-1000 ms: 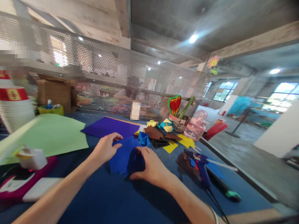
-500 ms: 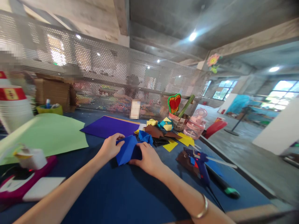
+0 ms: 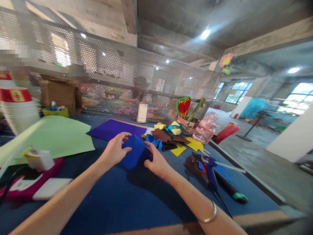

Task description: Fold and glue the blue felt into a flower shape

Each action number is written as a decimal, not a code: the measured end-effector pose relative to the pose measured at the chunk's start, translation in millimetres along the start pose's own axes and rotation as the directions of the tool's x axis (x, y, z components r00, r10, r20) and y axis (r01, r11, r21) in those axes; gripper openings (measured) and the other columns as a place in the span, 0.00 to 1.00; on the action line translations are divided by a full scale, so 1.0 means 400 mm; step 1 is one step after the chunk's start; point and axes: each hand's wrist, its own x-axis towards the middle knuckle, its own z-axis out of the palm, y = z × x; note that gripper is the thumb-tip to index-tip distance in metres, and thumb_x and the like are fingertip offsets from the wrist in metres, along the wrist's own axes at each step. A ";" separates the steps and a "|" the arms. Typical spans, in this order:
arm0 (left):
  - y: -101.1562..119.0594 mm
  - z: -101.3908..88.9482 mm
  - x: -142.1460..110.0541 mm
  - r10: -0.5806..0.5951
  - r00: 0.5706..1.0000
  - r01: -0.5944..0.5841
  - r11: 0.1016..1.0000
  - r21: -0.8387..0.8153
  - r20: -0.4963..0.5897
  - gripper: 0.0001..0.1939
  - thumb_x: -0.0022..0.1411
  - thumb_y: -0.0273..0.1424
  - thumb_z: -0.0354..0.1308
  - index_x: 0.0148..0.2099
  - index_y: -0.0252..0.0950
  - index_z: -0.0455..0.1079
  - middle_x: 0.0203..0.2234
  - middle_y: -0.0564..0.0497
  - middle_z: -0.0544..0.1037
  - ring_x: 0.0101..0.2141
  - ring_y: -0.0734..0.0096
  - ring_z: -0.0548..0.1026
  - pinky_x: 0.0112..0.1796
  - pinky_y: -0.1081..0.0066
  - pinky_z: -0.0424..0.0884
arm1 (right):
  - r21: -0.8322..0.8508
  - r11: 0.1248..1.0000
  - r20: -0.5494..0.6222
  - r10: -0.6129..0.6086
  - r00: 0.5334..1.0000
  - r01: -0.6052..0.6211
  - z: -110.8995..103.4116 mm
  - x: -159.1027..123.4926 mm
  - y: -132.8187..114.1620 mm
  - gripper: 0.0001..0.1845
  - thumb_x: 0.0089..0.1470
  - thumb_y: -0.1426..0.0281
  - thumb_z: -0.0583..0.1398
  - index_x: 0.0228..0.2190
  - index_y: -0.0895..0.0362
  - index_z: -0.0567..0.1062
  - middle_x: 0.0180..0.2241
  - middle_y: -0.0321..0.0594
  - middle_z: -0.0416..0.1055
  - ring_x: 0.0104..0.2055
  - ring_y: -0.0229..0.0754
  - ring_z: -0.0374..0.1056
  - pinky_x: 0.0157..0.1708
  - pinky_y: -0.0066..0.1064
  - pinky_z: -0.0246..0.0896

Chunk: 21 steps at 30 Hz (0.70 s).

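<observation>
A folded piece of blue paper (image 3: 134, 151) stands tilted between my hands above the dark blue tabletop. At its left edge is my left hand (image 3: 116, 148), thumb and fingers apart, with the paper just beyond the fingertips. My right hand (image 3: 157, 160) has its thumb and fingers around the paper's right side, partly hiding it. Just behind the right hand lies another folded blue paper piece (image 3: 154, 142). A purple-blue sheet (image 3: 114, 129) lies flat beyond the left hand.
Brown paper pieces (image 3: 161, 134), yellow paper (image 3: 178, 149) and a teal-and-yellow folded piece (image 3: 174, 128) lie behind. To the right are a glue gun (image 3: 210, 169), a cutter (image 3: 234, 192) and a pink bottle (image 3: 205, 130). Left: green sheet (image 3: 61, 137), power strip (image 3: 26, 186), cups (image 3: 18, 111).
My left thumb and fingers have spread and loosened from the paper. The paper has turned slightly, and the right hand has shifted a little to the right with it.
</observation>
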 end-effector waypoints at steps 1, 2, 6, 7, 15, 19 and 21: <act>0.010 -0.010 -0.002 -0.002 1.000 0.002 1.000 -0.023 0.007 0.19 0.64 0.40 0.57 0.53 0.35 0.66 0.45 0.47 0.74 0.44 0.67 0.74 0.45 0.58 0.73 | 0.015 1.000 -0.015 -0.012 1.000 0.012 -0.007 -0.003 -0.010 0.22 0.61 0.63 0.60 0.55 0.56 0.67 0.54 0.45 0.67 0.52 0.48 0.68 0.49 0.47 0.67; 0.023 -0.020 -0.006 0.004 1.000 -0.003 0.999 -0.047 0.021 0.19 0.64 0.40 0.57 0.52 0.34 0.66 0.44 0.48 0.74 0.43 0.67 0.74 0.45 0.59 0.73 | 0.024 0.999 -0.028 -0.022 0.999 0.023 -0.016 -0.008 -0.020 0.22 0.61 0.64 0.61 0.54 0.57 0.67 0.52 0.45 0.68 0.51 0.47 0.69 0.48 0.46 0.67; 0.105 -0.046 -0.056 0.109 0.986 -0.095 0.989 -0.116 0.122 0.12 0.63 0.36 0.59 0.44 0.33 0.70 0.36 0.52 0.76 0.37 0.72 0.75 0.41 0.63 0.74 | -0.014 0.998 -0.093 -0.066 0.993 0.065 -0.062 -0.054 -0.060 0.14 0.55 0.72 0.63 0.44 0.57 0.75 0.41 0.38 0.75 0.43 0.43 0.71 0.45 0.39 0.65; 0.129 -0.049 -0.079 0.142 0.981 -0.127 0.985 -0.116 0.131 0.08 0.62 0.32 0.59 0.41 0.33 0.70 0.32 0.54 0.76 0.34 0.73 0.75 0.40 0.65 0.73 | -0.038 0.996 -0.109 -0.081 0.991 0.077 -0.072 -0.074 -0.069 0.11 0.53 0.75 0.63 0.40 0.56 0.76 0.39 0.37 0.76 0.43 0.43 0.70 0.46 0.38 0.64; 0.189 -0.010 -0.312 0.440 0.897 -0.441 0.897 0.029 0.036 0.16 0.58 0.20 0.47 0.38 0.44 0.71 0.36 0.60 0.79 0.38 0.82 0.77 0.41 0.84 0.71 | -0.190 0.955 0.000 -0.231 0.973 0.227 -0.066 -0.289 -0.106 0.25 0.41 0.88 0.55 0.39 0.56 0.75 0.40 0.39 0.76 0.45 0.44 0.67 0.51 0.40 0.56; 0.162 0.003 -0.375 0.533 0.845 -0.530 0.832 0.165 0.023 0.15 0.58 0.22 0.49 0.40 0.44 0.73 0.37 0.60 0.81 0.37 0.81 0.79 0.42 0.84 0.72 | -0.238 0.924 0.015 -0.306 0.952 0.301 -0.038 -0.328 -0.097 0.23 0.43 0.84 0.57 0.42 0.57 0.73 0.41 0.40 0.76 0.45 0.44 0.69 0.50 0.37 0.61; 0.147 0.006 -0.397 0.556 0.831 -0.548 0.804 0.231 0.035 0.15 0.60 0.24 0.49 0.44 0.45 0.72 0.40 0.60 0.81 0.40 0.82 0.79 0.46 0.83 0.71 | -0.262 0.897 0.029 -0.363 0.931 0.357 -0.030 -0.331 -0.092 0.20 0.46 0.81 0.58 0.42 0.57 0.73 0.42 0.40 0.77 0.44 0.44 0.71 0.48 0.35 0.63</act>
